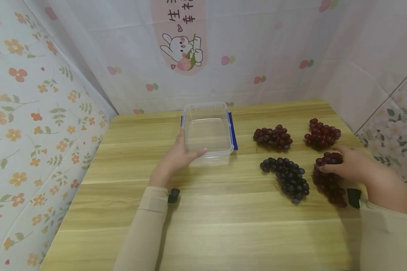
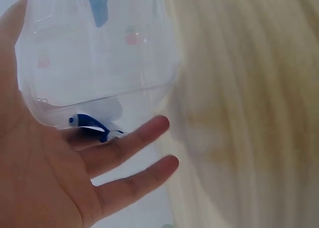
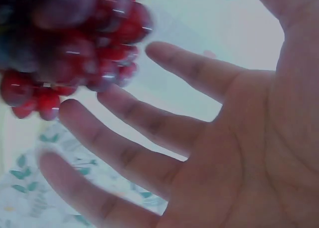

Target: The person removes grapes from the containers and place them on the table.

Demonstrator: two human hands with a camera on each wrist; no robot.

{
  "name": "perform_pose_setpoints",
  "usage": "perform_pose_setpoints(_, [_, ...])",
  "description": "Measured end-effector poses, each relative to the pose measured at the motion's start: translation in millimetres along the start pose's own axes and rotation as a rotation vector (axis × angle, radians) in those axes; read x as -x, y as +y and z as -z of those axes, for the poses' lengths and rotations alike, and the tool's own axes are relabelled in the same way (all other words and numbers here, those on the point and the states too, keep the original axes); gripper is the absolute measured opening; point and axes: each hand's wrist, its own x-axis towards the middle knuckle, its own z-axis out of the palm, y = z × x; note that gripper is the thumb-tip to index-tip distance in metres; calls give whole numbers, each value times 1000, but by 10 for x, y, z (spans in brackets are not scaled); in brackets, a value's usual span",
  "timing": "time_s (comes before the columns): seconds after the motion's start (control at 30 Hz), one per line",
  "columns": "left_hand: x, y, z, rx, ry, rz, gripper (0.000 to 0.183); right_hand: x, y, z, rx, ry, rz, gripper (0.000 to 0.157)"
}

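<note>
A clear plastic food container (image 1: 208,137) with blue side clips stands on the table near the wall. My left hand (image 1: 176,152) rests at its near left corner, thumb along the front rim and other fingers spread at the left side. One blue clip (image 2: 89,123) shows behind those fingers in the left wrist view. At the right, my right hand (image 1: 354,165) reaches over a bunch of dark red grapes (image 1: 329,184), fingers spread and fairly straight. In the right wrist view its fingertips are close beside the grapes (image 3: 75,48); whether they touch cannot be told.
Left of those grapes lies a bunch of black grapes (image 1: 289,178). Two more red bunches lie behind, one at the middle right (image 1: 273,137) and one at the far right (image 1: 322,134). Patterned cloth (image 1: 240,49) hangs behind the wooden table (image 1: 230,226).
</note>
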Motion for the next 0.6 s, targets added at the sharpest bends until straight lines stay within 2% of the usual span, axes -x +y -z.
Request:
perform_pose_setpoints(0.13, [13, 32, 49, -75, -23, 23, 136, -16, -119, 138, 46, -16, 24, 94])
perform_pose_setpoints(0.33, [-6, 96, 147, -200, -57, 52, 134, -104, -342, 347, 49, -15, 53, 94])
perform_pose_setpoints(0.5, [-42, 176, 243, -260, -87, 48, 132, -257, -586, 525, 77, 7, 117, 87])
perform_pose_setpoints(0.6, [-56, 227, 316, -297, -82, 28, 129, -357, -765, 611, 96, 28, 153, 84])
